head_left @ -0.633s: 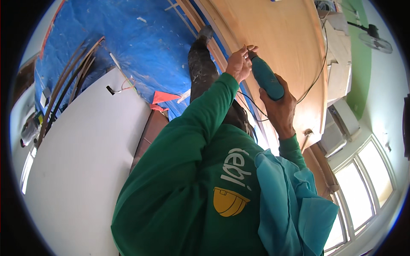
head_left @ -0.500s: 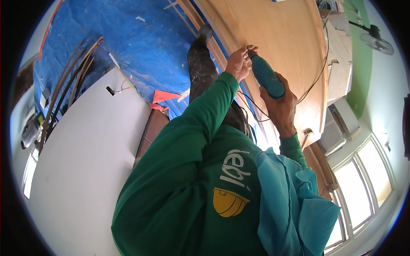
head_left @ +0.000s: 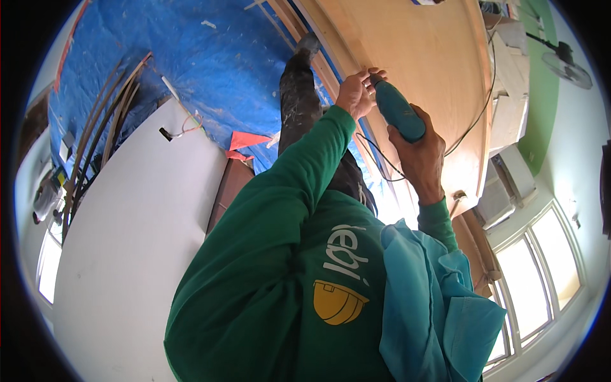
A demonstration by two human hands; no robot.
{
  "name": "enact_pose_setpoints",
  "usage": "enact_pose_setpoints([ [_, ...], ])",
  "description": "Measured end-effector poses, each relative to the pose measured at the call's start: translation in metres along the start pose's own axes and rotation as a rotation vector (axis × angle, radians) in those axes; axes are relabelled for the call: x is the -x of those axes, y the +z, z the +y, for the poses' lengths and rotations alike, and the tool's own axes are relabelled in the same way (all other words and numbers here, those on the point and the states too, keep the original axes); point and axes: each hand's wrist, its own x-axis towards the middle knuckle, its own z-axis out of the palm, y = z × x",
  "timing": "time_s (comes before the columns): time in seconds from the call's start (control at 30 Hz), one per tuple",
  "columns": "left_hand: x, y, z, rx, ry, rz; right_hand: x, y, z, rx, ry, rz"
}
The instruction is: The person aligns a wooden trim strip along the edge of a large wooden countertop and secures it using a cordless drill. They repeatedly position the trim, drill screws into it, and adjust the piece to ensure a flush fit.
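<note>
My right hand point(head_left: 423, 159) is wrapped round the rear of a long, rounded teal power tool point(head_left: 398, 111), tilted with its dark nose up and to the left. At that nose is my left hand point(head_left: 355, 95), its fingers bent in. Whatever those fingers pinch is too small to make out. Both hands are above the left part of a large light-wood panel point(head_left: 433, 38). A dark cord point(head_left: 472, 126) runs across the panel beside my right hand.
Blue plastic sheeting point(head_left: 191, 51) spreads at the far left, with red scraps point(head_left: 247, 140) on it. A big white panel point(head_left: 127, 223) stands left of me, near several bent strips point(head_left: 95, 143). My dark-trousered leg point(head_left: 298, 95) reaches a wooden strip point(head_left: 328, 70). A fan point(head_left: 566, 67) is far right.
The view has shifted slightly. My hands and the teal power tool keep almost the same pose against the wood panel.
</note>
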Motion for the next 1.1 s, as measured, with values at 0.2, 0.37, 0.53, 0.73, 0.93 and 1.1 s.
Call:
enact_pose_setpoints([
  [0.2,-0.012,-0.013,0.003,-0.092,-0.056,0.019,-0.006,0.002,-0.008,0.048,0.01,-0.008],
  [0.37,0.005,-0.031,0.045,-1.438,0.495,0.043,-0.011,0.001,-0.014,0.061,0.024,-0.01],
  [0.53,-0.006,0.013,0.13,-2.384,1.554,-0.47,-0.013,-0.004,-0.019,0.049,0.017,-0.028],
  [0.73,-0.066,0.027,0.146,-2.897,1.261,-1.004,-0.015,-0.004,-0.024,0.067,0.086,-0.049],
  [0.93,-0.055,0.041,0.143,-3.029,1.086,-1.009,-0.017,-0.004,-0.021,0.081,0.069,-0.05],
  [1.1,-0.055,0.042,0.144,-3.038,1.067,-1.009,-0.018,-0.005,-0.02,0.074,0.072,-0.06],
])
